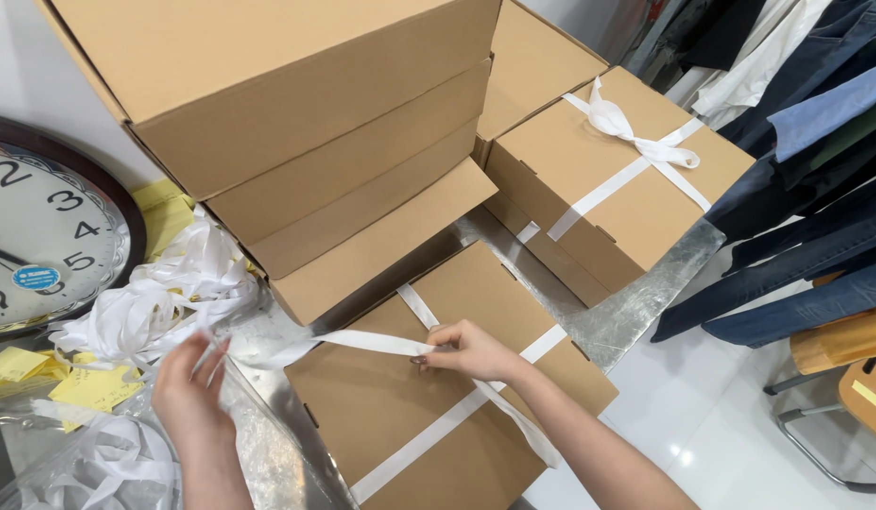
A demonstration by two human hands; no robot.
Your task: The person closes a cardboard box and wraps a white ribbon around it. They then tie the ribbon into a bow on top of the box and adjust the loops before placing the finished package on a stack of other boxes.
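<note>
— Silvery metal sheeting [636, 302] covers the table under the hands, and a white floor [703, 416] opens to the right of them. How crowded is it?

— Tight. Just beyond the right hand [471, 351] a stack of plain brown boxes [296, 123] leans over the work; farther right sits a tied box [613, 179] with a white bow. Left of the left hand [188, 392] lie a heap of loose white ribbon [150, 312], yellow notes [93, 385] and a wall clock [46, 231].

— And the hands?

— The right one lies palm down on the flat brown box [410, 416], fingertips pinching the white ribbon [362, 340] where two bands cross. The left is raised, fingers loosely curled, pinching that ribbon's far end, so it stretches between them.

— What edges the free side?

— Hanging jeans and shirts [816, 189], with a wooden chair [840, 359] below.
</note>
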